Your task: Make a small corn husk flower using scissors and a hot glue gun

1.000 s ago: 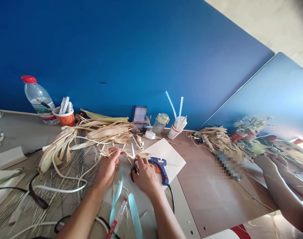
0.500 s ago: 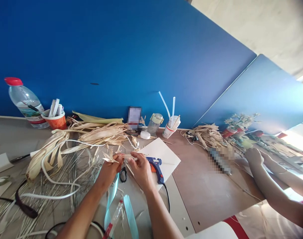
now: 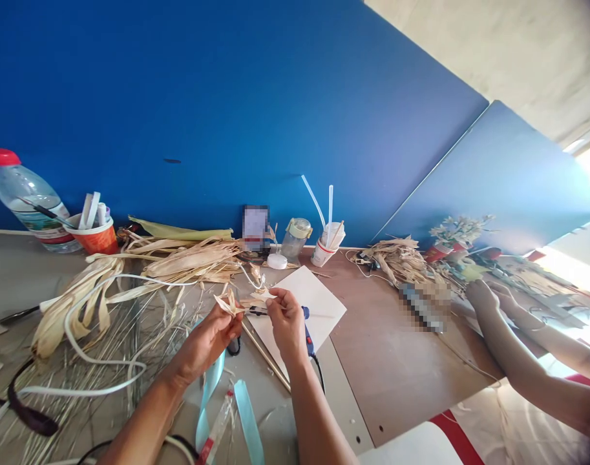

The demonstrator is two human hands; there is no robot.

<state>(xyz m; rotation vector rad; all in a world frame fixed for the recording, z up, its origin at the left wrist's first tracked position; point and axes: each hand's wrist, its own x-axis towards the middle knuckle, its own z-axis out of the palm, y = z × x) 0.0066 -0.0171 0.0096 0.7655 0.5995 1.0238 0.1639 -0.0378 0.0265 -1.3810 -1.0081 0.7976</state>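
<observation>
My left hand (image 3: 210, 339) is closed, its fingers pinching a small flower (image 3: 228, 301) made of pale dried corn husk with pointed petals. To its right, my right hand (image 3: 288, 321) pinches a piece of corn husk (image 3: 262, 296) between thumb and fingertips, a short way from the flower. A blue glue gun (image 3: 309, 341) lies behind my right hand, which hides most of it. Beneath it is a sheet of white paper (image 3: 329, 296). A thin stick (image 3: 268, 360) lies between my forearms, and light blue ribbon (image 3: 249, 420) hangs near the front.
Dried corn husks (image 3: 192, 261) are heaped at the back left, with a white cable (image 3: 81, 345) looping over thin stems. Along the blue partition stand a bottle (image 3: 35, 206), an orange cup (image 3: 94, 236), a jar (image 3: 296, 239) and a white cup (image 3: 325, 250). A co-worker's arms (image 3: 512, 349) rest at right.
My hands have moved apart from each other. The flower has turned upward in my left hand, and a husk piece now shows in my right fingertips. The view has shifted slightly right.
</observation>
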